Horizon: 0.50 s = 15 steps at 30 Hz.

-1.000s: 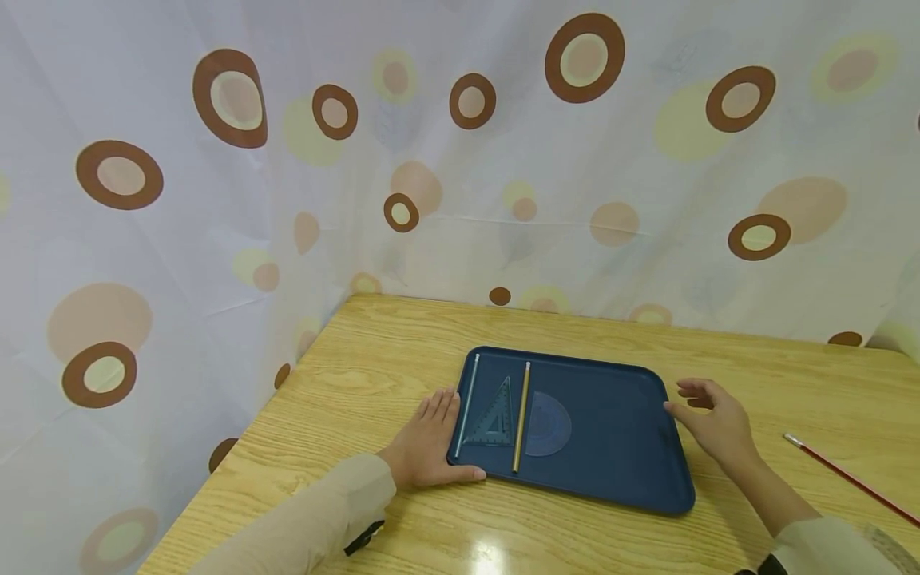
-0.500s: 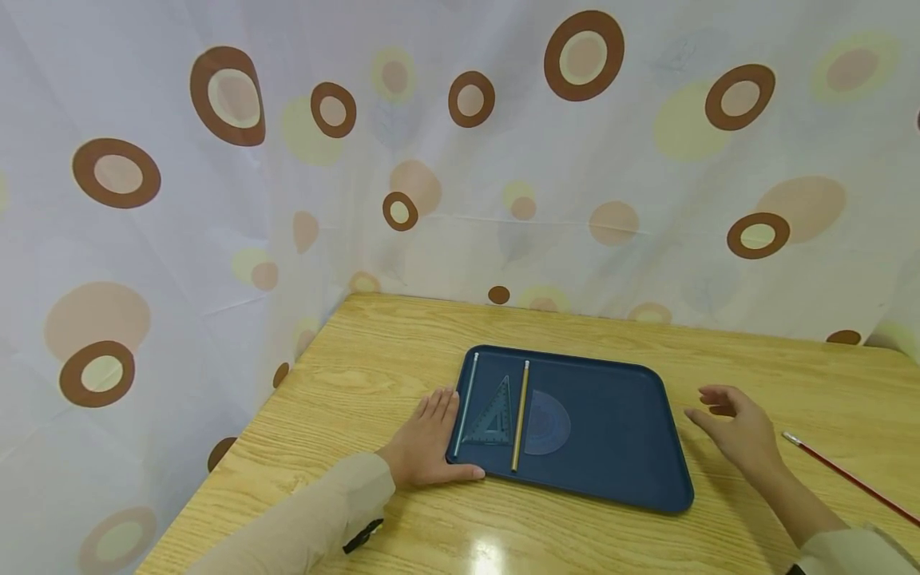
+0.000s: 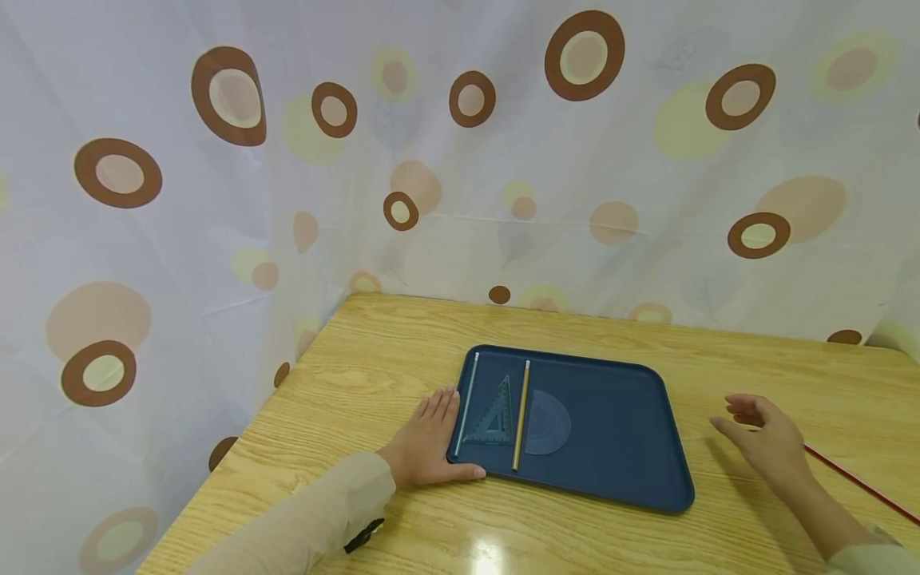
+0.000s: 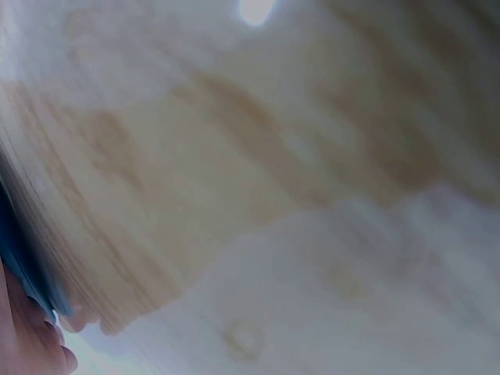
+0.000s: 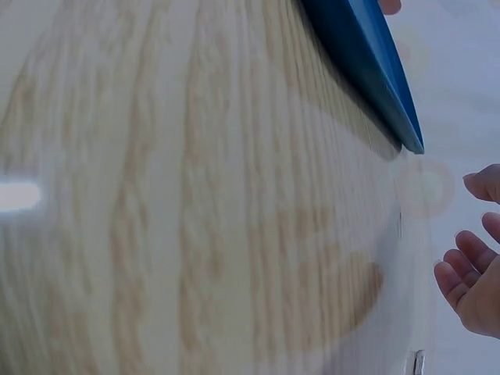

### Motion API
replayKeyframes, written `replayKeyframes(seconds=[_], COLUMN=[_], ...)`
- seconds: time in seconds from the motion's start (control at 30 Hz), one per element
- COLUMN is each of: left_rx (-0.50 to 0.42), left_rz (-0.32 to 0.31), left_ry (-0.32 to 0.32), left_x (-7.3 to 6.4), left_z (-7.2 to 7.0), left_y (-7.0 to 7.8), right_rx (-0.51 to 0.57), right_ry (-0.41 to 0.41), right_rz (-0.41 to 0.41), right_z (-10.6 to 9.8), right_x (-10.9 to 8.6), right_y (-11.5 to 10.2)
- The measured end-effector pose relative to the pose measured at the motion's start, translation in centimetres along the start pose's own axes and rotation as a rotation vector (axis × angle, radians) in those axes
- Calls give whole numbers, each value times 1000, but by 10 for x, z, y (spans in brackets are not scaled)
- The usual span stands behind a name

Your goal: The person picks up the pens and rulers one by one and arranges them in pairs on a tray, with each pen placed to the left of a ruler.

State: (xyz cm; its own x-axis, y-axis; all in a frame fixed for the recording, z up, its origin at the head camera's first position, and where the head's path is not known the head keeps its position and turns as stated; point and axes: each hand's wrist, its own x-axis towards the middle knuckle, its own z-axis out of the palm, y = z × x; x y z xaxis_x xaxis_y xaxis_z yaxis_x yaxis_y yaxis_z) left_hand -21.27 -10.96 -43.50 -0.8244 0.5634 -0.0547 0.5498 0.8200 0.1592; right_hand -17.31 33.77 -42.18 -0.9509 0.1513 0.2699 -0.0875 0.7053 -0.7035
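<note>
A dark blue tray (image 3: 618, 439) lies on the wooden table. On it, left to right, are a teal pencil (image 3: 467, 405), a clear triangular set square (image 3: 501, 409), a yellow pencil (image 3: 521, 415) and a clear half-round protractor (image 3: 549, 423). My left hand (image 3: 429, 443) rests against the tray's left edge, fingers straight and thumb along the near edge. My right hand (image 3: 769, 443) hovers right of the tray, fingers loosely bent, holding nothing. A red pencil (image 3: 862, 485) lies beyond it, its eraser end hidden behind the hand. The right wrist view shows the tray's side (image 5: 367, 70) and the right fingers apart from it.
The wooden table (image 3: 402, 343) reaches back to a patterned curtain (image 3: 503, 184), which hangs behind it and on the left. A bright light reflection (image 3: 489, 555) shows near the table's front.
My right hand has moved away from the tray's right edge, rightward toward the red pencil, and now covers its eraser end. The left hand and tray have stayed in place.
</note>
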Motion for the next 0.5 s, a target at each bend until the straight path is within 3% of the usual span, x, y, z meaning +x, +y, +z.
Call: replayKeyframes(seconds=[0.5], left_rx=[1], left_rz=[-4], left_ry=[-8], left_x=[0], left_z=[-1], left_y=[0], right_rx=[-33], right_ry=[-3], right_rz=[51], right_z=[-20], right_x=[-1], right_y=[16])
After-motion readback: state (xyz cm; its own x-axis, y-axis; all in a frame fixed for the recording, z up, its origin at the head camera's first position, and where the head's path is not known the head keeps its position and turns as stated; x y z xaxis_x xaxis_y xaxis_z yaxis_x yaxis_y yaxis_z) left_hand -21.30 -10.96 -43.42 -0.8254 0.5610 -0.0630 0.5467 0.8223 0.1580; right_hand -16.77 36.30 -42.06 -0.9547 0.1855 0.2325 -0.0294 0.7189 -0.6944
